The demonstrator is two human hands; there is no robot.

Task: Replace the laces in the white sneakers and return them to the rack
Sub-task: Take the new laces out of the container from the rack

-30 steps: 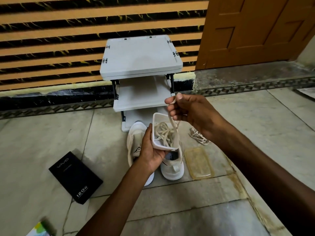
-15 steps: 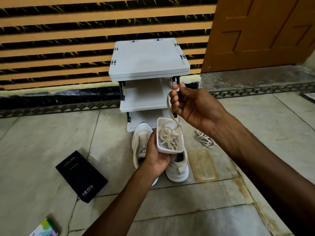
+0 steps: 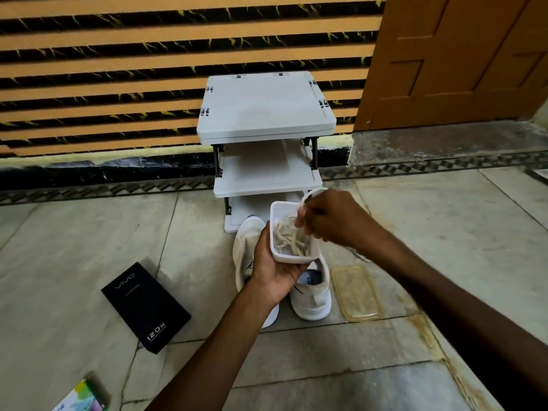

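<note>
My left hand [image 3: 274, 262] holds a small white container [image 3: 292, 256] above the sneakers, with a tangle of cream laces [image 3: 289, 237] inside it. My right hand [image 3: 332, 218] reaches into the container's right side, fingers pinched on a lace that loops up over the knuckles. Two white sneakers [image 3: 311, 295] stand side by side on the floor below, toes toward me, partly hidden by my left hand. The grey three-tier rack [image 3: 267, 114] stands against the striped wall just behind them.
A yellowish clear lid [image 3: 355, 293] lies right of the sneakers. Another bundle of laces [image 3: 360, 255] peeks out under my right forearm. A black box [image 3: 145, 307] lies at the left, a colourful packet [image 3: 81, 396] at the bottom left. A wooden door [image 3: 462, 54] is at the right.
My right hand, which had lifted a lace high above the container, has come down into it. The view has shifted, so the rack sits further right.
</note>
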